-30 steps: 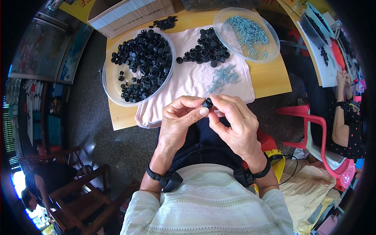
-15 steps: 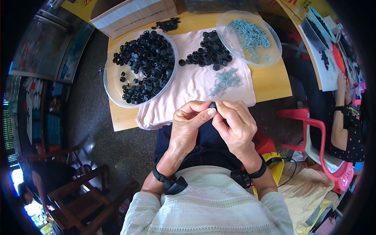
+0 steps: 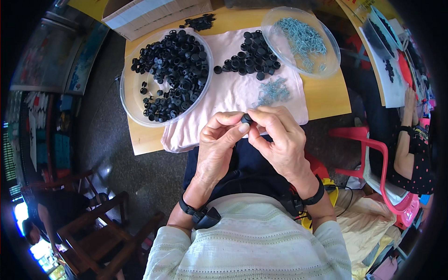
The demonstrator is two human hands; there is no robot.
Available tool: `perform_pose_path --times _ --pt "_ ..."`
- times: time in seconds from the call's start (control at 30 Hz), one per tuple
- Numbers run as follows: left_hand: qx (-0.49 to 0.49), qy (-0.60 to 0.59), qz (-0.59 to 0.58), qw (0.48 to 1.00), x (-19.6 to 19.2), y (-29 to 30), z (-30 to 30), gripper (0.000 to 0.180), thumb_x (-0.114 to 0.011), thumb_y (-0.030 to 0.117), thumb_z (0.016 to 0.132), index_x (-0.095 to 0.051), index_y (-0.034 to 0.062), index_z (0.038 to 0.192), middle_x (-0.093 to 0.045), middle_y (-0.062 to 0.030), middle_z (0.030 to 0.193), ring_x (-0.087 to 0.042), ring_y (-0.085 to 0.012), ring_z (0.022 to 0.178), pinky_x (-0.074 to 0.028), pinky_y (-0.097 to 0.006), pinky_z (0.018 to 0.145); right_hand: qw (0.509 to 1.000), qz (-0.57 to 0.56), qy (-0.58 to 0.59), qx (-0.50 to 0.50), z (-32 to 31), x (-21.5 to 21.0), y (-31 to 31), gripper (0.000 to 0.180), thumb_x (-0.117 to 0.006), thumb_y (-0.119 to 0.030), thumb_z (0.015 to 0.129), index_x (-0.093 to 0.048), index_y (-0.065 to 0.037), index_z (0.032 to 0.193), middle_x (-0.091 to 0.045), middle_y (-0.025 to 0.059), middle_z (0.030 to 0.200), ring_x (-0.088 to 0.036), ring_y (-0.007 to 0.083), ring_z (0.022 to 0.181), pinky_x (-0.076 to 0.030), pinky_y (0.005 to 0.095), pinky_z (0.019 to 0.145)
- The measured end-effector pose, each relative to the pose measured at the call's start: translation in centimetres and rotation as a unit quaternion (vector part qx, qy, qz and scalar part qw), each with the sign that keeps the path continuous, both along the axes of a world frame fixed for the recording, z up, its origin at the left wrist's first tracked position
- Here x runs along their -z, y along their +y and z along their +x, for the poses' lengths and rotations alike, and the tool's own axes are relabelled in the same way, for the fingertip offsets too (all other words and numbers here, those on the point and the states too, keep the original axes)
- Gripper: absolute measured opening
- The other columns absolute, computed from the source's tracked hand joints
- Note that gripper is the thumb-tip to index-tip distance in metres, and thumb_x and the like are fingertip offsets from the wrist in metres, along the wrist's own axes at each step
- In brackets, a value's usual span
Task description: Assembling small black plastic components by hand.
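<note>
Between my fingertips is a small round black plastic cap [image 3: 246, 119]. My left hand [image 3: 218, 142] pinches it with thumb and forefinger. From the other side my right hand [image 3: 278, 136] closes its thumb and forefinger on the same cap. Both hands are just past the table's near edge, over my lap. Beyond them, on a pale pink cloth [image 3: 228, 95], lie a small heap of silvery metal pins [image 3: 274, 92] and a pile of black caps [image 3: 254, 55]. Whether a pin sits in the held cap is hidden by my fingers.
A clear round tub [image 3: 132, 112] of black plastic parts stands at the table's left. A clear lid [image 3: 284, 35] holds more metal pins at the right. Behind are a cardboard box [image 3: 156, 16] and small black pieces [image 3: 199, 22]. A red plastic chair [image 3: 378, 147] and another person's arm [image 3: 405, 149] are at right.
Both hands have shifted slightly left and away from me, still pinching the black cap. The cap now shows more of its rounded side.
</note>
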State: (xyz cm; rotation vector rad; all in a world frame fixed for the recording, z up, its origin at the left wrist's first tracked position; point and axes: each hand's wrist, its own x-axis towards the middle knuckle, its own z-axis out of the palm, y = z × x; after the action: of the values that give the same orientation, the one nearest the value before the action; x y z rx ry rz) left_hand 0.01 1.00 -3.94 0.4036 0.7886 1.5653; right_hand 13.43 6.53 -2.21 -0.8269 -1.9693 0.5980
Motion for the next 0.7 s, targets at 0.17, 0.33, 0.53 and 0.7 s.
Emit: perform_pose_path --times 0.17,0.33,0.53,0.7 --pt "0.001 -0.007 -0.006 1.0 -0.1 -0.1 0.4 0.014 -0.066 -0.003 0.084 -0.063 0.0026 0.096 -0.065 -0.0085 0.103 -0.062 -0.0133 0.093 -0.051 -0.028 0.086 0.998 0.058 -0.028 0.008 0.3 0.3 -0.1 0.038 -0.07 0.007 0.063 -0.063 -0.001 0.099 -0.063 0.0098 0.09 -0.062 0.0249 0.078 -0.053 0.0317 0.066" --pt "-0.006 0.047 0.016 0.999 0.2 0.2 0.6 0.015 -0.067 -0.003 0.083 -0.063 0.0009 0.098 -0.065 -0.01 0.104 -0.062 -0.0146 0.094 -0.051 -0.029 0.086 1.0 -0.006 0.013 0.027 0.5 0.8 -0.7 0.033 -0.069 0.006 0.07 -0.063 0.0 0.102 -0.064 0.0115 0.091 -0.063 0.0234 0.074 -0.053 0.0314 0.063" --pt "-0.006 0.102 0.03 0.994 0.5 0.2 -0.2 0.021 -0.065 -0.004 0.084 -0.062 -0.0013 0.104 -0.065 -0.0109 0.104 -0.065 -0.0193 0.093 -0.053 -0.033 0.087 0.985 -0.149 0.078 -0.047 1.4 -0.8 0.1 0.028 -0.067 0.005 0.078 -0.062 0.001 0.106 -0.065 0.011 0.092 -0.066 0.0168 0.077 -0.057 0.0267 0.062" --pt "-0.003 0.113 0.036 0.993 0.7 -0.1 -0.3 0.022 -0.065 -0.004 0.084 -0.062 -0.0019 0.105 -0.065 -0.0109 0.102 -0.066 -0.0209 0.095 -0.053 -0.033 0.087 0.983 -0.16 0.071 -0.048 1.4 -1.1 0.3 0.024 -0.065 0.005 0.081 -0.063 0.001 0.105 -0.064 0.0112 0.092 -0.066 0.0164 0.076 -0.057 0.026 0.062"
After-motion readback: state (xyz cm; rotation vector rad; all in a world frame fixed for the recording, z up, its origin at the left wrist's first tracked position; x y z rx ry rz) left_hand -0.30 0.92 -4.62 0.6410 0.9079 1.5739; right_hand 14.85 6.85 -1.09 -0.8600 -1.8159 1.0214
